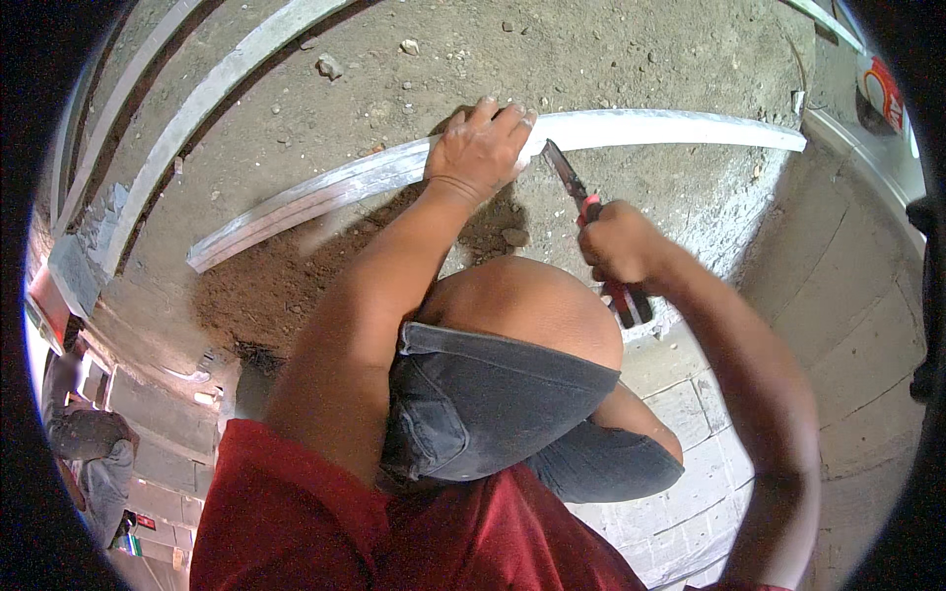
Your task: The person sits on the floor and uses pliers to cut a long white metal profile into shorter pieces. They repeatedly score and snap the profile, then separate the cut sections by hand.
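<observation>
A long pale metal channel (pixel 365 175) lies across the rough ground in front of me. My left hand (pixel 481 148) rests over its middle, fingers wrapped over the far edge and gripping it. In my closed right hand (pixel 623 244) are snips (pixel 566 174) with red and black handles and a narrow dark metal head. The tip of the snips meets the near edge of the channel, just right of my left hand. My fist hides part of the handles, and I cannot make out how far apart the jaws are.
More long pale strips (pixel 202 108) lie at the far left. Loose reddish soil (pixel 266 295) and stones surround the channel. My bent knee (pixel 532 305) is close below it. Paving (pixel 847 295) spans the right side. Another person (pixel 94 453) is at the lower left.
</observation>
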Demonstrator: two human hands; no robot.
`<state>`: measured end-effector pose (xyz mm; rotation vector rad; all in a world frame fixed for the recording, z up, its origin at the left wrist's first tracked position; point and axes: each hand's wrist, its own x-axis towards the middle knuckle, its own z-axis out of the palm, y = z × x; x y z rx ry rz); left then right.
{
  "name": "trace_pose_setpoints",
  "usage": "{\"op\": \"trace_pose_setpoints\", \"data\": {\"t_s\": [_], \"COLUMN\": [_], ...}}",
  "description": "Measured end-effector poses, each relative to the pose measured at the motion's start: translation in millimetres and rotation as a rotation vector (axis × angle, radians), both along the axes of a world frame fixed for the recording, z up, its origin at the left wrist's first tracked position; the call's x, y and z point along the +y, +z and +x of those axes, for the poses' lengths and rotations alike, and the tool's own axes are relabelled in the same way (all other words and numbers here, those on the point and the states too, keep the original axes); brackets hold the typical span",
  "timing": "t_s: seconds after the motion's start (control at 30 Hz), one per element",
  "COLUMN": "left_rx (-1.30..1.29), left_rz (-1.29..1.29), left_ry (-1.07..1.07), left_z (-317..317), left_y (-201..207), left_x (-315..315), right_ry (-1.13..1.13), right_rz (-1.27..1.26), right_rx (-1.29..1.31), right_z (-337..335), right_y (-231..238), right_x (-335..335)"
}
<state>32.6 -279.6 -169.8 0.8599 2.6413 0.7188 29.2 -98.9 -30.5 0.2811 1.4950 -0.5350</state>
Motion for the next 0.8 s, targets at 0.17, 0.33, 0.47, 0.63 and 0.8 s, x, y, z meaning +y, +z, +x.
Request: {"op": "trace_pose_setpoints", "data": {"t_s": [0.17,0.33,0.47,0.63,0.8], "left_rx": [-0.070,-0.131,-0.139,-0.152,-0.202], "left_rz": [0.031,0.029,0.003,0.036,0.045], "left_ry": [0.029,0.036,0.049,0.048,0.046], "left_z": [-2.2,-2.1,-1.9,-4.4,-1.7], "left_y": [-2.6,-2.8,-0.1,-2.4,-1.8], "left_x": [-0.8,-1.7,-0.3,-3.0,-1.9], "right_ry": [-0.115,-0.304,-0.387,-0.457,-0.227], "right_rz": [0.081,0.300,0.303,0.190,0.271], "right_rx": [-0.008,0.327,0.403,0.490,0.377], "right_z": [10.7,87.6,114.4,120.7,91.8], "right_y": [-5.9,-30.4,-46.3,-66.6,-39.6], "right_x": [5.0,-21.6,-15.3,-12.6,-6.1]}}
